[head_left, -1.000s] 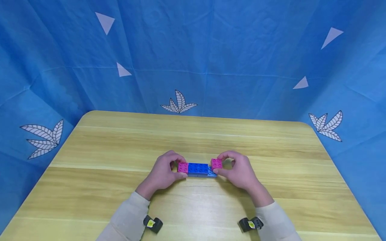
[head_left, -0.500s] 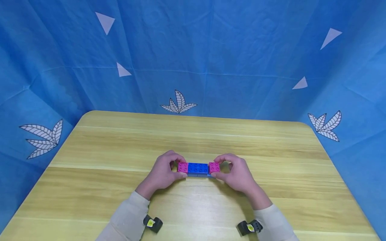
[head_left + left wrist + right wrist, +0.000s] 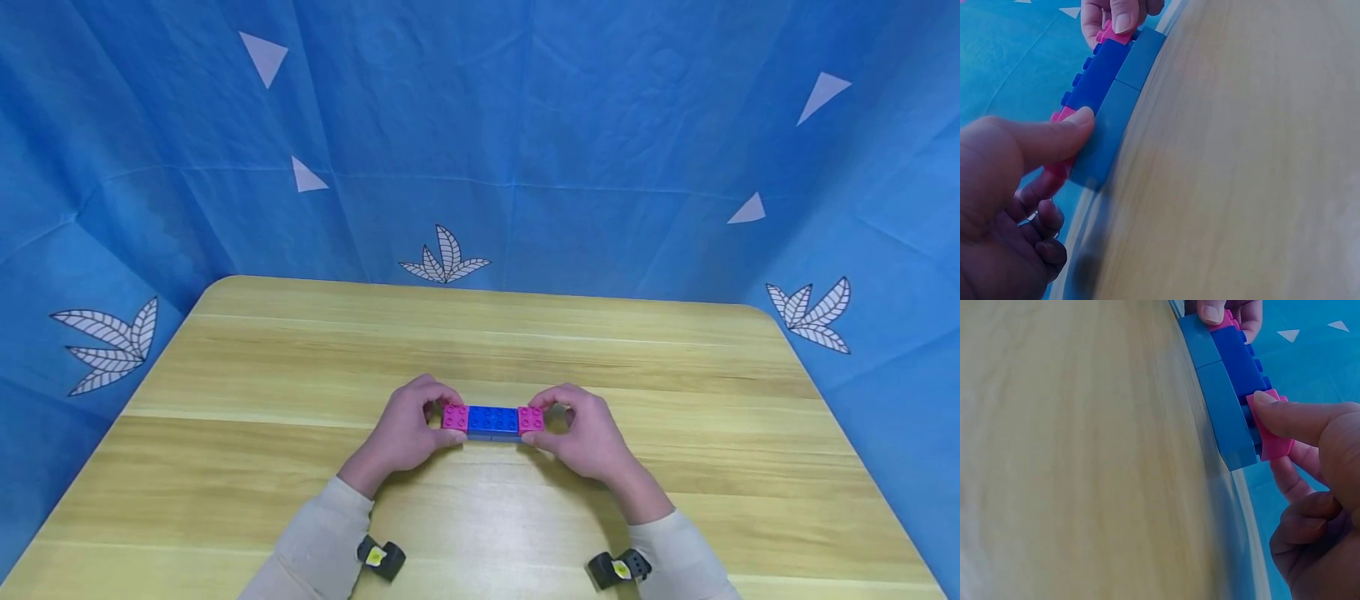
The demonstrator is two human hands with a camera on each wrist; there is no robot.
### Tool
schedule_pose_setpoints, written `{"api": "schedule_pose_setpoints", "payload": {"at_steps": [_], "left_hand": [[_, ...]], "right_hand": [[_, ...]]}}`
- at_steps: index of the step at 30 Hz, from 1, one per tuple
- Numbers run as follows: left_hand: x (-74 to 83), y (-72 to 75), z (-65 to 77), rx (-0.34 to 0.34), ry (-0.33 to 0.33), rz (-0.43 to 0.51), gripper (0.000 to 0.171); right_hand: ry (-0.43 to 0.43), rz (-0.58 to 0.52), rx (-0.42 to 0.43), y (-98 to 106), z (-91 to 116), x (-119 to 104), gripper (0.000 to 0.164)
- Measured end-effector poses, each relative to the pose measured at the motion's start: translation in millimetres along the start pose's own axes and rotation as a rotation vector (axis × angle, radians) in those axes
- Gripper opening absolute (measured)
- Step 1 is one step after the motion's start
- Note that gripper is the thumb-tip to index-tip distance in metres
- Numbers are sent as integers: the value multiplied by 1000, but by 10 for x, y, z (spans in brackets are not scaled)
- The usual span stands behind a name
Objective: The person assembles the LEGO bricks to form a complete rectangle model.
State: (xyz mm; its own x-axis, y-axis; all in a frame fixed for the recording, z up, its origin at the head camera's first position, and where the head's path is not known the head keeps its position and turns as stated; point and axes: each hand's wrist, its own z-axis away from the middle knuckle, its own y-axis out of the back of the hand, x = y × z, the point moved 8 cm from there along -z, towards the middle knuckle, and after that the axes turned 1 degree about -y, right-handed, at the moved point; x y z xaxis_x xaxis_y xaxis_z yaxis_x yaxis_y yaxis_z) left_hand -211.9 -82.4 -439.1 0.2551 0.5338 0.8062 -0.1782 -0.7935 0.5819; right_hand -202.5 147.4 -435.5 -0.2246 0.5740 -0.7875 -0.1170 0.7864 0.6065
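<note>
Two light blue toy bricks [image 3: 1105,140] lie end to end on the table as a lower row. Across their joint sits a dark blue brick [image 3: 493,419]. At the left end, my left hand [image 3: 405,429] pinches a small pink brick [image 3: 454,417] between thumb and fingers, on top of the row. My right hand [image 3: 591,435] pinches a second pink brick [image 3: 532,417] at the right end, beside the dark blue one. In the right wrist view, light blue studs show in a gap under this slightly tilted pink brick [image 3: 1277,442].
The wooden table [image 3: 480,517] extends around the bricks on all sides. A blue cloth [image 3: 480,125] with white triangles and leaf prints hangs behind the table and at its sides. A black strap device [image 3: 382,557] sits on each wrist.
My right hand has moved left and the pink brick in it has come in beside the dark blue brick, over the light blue studs. My left hand has stayed in place.
</note>
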Motion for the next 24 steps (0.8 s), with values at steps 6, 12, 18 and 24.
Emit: {"api": "schedule_pose_setpoints", "payload": {"at_steps": [6, 12, 18, 24], "left_hand": [[-4, 0, -3, 5, 3, -2, 35], [-5, 0, -6, 7, -6, 0, 35], [-10, -5, -5, 7, -3, 0, 35], [-11, -4, -6, 10, 1, 6, 35]], "right_hand": [[15, 0, 12, 7, 3, -8, 33], [25, 12, 13, -7, 1, 4, 33], [18, 15, 23, -9, 11, 0, 34], [14, 10, 39, -12, 22, 6, 34]]}}
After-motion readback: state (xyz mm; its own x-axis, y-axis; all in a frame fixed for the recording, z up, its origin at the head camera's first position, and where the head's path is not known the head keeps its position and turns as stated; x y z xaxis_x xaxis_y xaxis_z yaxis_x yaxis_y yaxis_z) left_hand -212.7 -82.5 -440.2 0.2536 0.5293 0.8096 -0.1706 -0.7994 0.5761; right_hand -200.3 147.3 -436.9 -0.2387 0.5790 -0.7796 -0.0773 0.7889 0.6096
